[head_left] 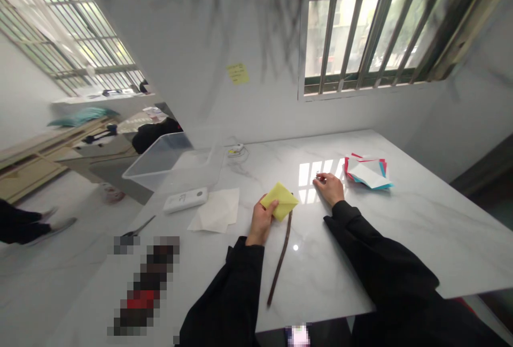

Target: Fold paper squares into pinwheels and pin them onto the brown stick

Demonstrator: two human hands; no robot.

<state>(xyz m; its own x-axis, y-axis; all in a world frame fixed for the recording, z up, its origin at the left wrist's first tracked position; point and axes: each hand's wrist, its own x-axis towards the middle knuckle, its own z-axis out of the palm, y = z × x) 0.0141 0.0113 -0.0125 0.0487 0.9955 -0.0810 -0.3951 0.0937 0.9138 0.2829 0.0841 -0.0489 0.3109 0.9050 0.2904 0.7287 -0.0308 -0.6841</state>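
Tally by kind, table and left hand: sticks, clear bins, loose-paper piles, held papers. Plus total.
Sticks: 1, a brown stick
Clear bins: 1, a plastic bin
Paper piles: 2, a white pile and a multicoloured pile
Held papers: 1, a yellow paper in the left hand
Total: 5

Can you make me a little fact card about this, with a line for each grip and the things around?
Left grip: holds folded yellow paper
Right grip: fingertips together; anything pinched is too small to tell
Between arms: brown stick, far end partly behind the yellow paper
Left side: white sheets, clear bin
Right side: red, blue and white papers
Wall: yellow note
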